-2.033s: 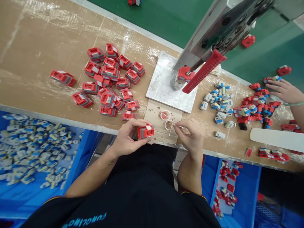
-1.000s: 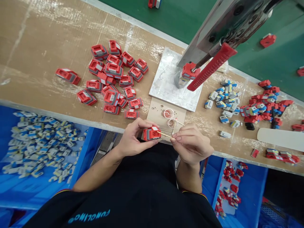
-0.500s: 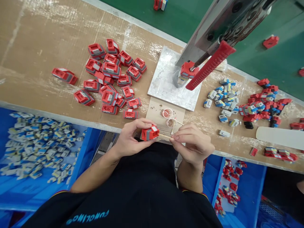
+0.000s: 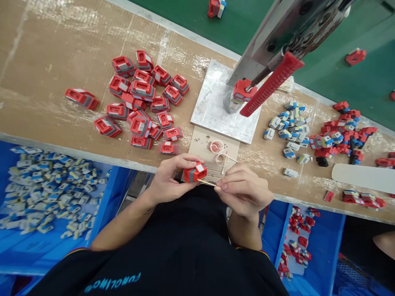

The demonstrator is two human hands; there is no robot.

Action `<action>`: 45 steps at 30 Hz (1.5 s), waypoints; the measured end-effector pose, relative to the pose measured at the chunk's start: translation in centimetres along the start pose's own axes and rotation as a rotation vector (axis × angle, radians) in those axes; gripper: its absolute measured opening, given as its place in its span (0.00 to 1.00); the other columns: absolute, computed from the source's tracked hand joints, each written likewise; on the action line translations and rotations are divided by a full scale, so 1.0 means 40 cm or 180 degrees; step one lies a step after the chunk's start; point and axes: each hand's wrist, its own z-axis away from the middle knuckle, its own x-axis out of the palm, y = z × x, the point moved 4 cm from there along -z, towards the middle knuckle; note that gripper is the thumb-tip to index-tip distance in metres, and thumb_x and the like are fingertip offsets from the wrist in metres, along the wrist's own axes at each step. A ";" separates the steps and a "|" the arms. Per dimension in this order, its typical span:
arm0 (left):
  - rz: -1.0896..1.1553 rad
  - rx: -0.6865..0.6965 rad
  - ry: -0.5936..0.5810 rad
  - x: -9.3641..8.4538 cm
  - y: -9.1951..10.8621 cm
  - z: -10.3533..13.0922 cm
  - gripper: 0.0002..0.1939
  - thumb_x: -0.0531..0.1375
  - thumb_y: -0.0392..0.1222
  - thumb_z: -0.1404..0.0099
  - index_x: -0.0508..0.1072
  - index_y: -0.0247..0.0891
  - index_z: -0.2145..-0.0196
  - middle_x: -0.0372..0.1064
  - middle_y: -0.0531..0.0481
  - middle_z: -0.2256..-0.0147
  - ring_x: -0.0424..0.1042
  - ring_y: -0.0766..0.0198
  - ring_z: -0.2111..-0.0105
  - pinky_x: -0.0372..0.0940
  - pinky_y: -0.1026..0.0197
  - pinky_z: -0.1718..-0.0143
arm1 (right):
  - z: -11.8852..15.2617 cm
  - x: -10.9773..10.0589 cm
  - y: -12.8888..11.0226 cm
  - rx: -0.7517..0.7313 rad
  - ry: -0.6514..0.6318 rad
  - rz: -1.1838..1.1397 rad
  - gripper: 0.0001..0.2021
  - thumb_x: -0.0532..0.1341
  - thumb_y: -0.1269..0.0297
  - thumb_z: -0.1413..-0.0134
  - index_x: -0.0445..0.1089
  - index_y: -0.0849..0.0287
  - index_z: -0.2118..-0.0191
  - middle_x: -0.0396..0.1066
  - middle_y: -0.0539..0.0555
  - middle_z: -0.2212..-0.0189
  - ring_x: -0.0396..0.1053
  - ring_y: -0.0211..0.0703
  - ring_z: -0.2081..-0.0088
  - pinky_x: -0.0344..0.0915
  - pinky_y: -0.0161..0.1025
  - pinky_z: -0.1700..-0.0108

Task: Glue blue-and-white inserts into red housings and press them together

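Pinching a red block (image 4: 195,173) between thumb and fingers: my left hand (image 4: 169,179). Location: block at the table's near edge, just left of the right hand. Hazard: a slack pinch would let it twist, or drop off the table (image 4: 46,61).

Item, my right hand (image 4: 245,190): fingertips pressed together on a thin stick (image 4: 208,183), tip by the block's lower edge; touching or just apart, I cannot tell from here. Hazard: a shaky wrist could skid the tip across the wrong face; too hard a push could snap the stick.

Items, two small cups (image 4: 223,146), just ahead of the right hand, a second stick (image 4: 231,158) by the nearer one. Contents: unclear. Hazard: a careless knuckle could catch that stick and upset a cup.

Item, red handle (image 4: 271,84), well ahead of the right hand. Hazard: my overreaching forward could knock it.
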 end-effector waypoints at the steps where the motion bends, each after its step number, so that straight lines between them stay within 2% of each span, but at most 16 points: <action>1: 0.0006 -0.0026 0.0022 -0.001 0.000 0.001 0.19 0.75 0.31 0.38 0.76 0.40 0.52 0.84 0.38 0.52 0.86 0.54 0.54 0.80 0.58 0.56 | 0.000 -0.002 0.001 0.0009 0.0006 0.0043 0.06 0.71 0.75 0.39 0.78 0.56 0.60 0.82 0.50 0.73 0.76 0.40 0.76 0.75 0.40 0.71; 7: -0.0007 -0.0088 0.0051 -0.001 0.006 -0.001 0.18 0.75 0.31 0.39 0.77 0.39 0.54 0.84 0.39 0.54 0.86 0.55 0.56 0.80 0.58 0.56 | -0.006 -0.017 0.003 0.0085 -0.0021 0.0269 0.10 0.71 0.78 0.42 0.78 0.55 0.61 0.81 0.49 0.73 0.76 0.41 0.76 0.75 0.40 0.73; 18: 0.0002 -0.0048 0.0016 0.003 0.003 0.000 0.19 0.76 0.33 0.38 0.77 0.40 0.51 0.84 0.38 0.53 0.86 0.55 0.55 0.80 0.59 0.56 | -0.012 0.001 -0.006 0.0031 0.0070 0.0172 0.07 0.70 0.69 0.34 0.75 0.55 0.65 0.81 0.48 0.75 0.75 0.38 0.79 0.73 0.39 0.75; 24: 0.0003 -0.0082 0.0032 -0.001 0.005 0.000 0.20 0.76 0.32 0.40 0.77 0.40 0.53 0.84 0.39 0.54 0.86 0.55 0.56 0.80 0.59 0.57 | -0.008 -0.010 0.004 0.0068 -0.0021 0.0112 0.08 0.71 0.77 0.40 0.76 0.56 0.64 0.81 0.49 0.74 0.76 0.39 0.77 0.74 0.38 0.72; 28: 0.0017 -0.0158 0.0027 -0.003 0.006 0.000 0.21 0.77 0.31 0.41 0.77 0.40 0.53 0.84 0.39 0.54 0.86 0.54 0.57 0.80 0.59 0.58 | -0.007 -0.021 0.013 0.0182 -0.0046 0.0209 0.10 0.71 0.78 0.43 0.78 0.54 0.62 0.81 0.48 0.74 0.76 0.41 0.76 0.74 0.40 0.72; 34: 0.0164 -0.0239 0.0050 0.006 -0.004 0.007 0.21 0.78 0.35 0.41 0.77 0.39 0.53 0.84 0.41 0.57 0.86 0.55 0.57 0.80 0.59 0.57 | -0.019 -0.019 0.006 0.0032 0.0049 0.0430 0.10 0.71 0.77 0.41 0.77 0.53 0.61 0.82 0.47 0.73 0.77 0.41 0.76 0.74 0.40 0.73; 41: 0.0434 -0.0551 0.0000 0.010 -0.018 0.020 0.20 0.78 0.36 0.41 0.76 0.38 0.55 0.84 0.39 0.55 0.86 0.56 0.59 0.81 0.60 0.59 | -0.018 0.009 -0.003 -0.0061 -0.0199 -0.0054 0.09 0.70 0.78 0.39 0.79 0.55 0.58 0.83 0.49 0.72 0.77 0.40 0.76 0.75 0.38 0.72; 43: 0.0491 -0.0658 0.0010 0.007 -0.022 0.025 0.20 0.78 0.36 0.41 0.75 0.38 0.55 0.84 0.39 0.54 0.86 0.56 0.58 0.81 0.60 0.59 | -0.010 -0.005 0.002 -0.0020 -0.0249 -0.0071 0.09 0.70 0.77 0.40 0.80 0.55 0.58 0.83 0.49 0.72 0.77 0.40 0.76 0.75 0.39 0.72; 45: 0.0583 -0.0755 0.0035 0.002 -0.026 0.029 0.21 0.78 0.36 0.41 0.74 0.38 0.56 0.85 0.38 0.54 0.87 0.55 0.57 0.82 0.60 0.58 | 0.002 -0.040 0.015 0.0052 -0.0105 0.0040 0.08 0.70 0.76 0.40 0.80 0.54 0.59 0.82 0.49 0.73 0.76 0.41 0.77 0.74 0.40 0.73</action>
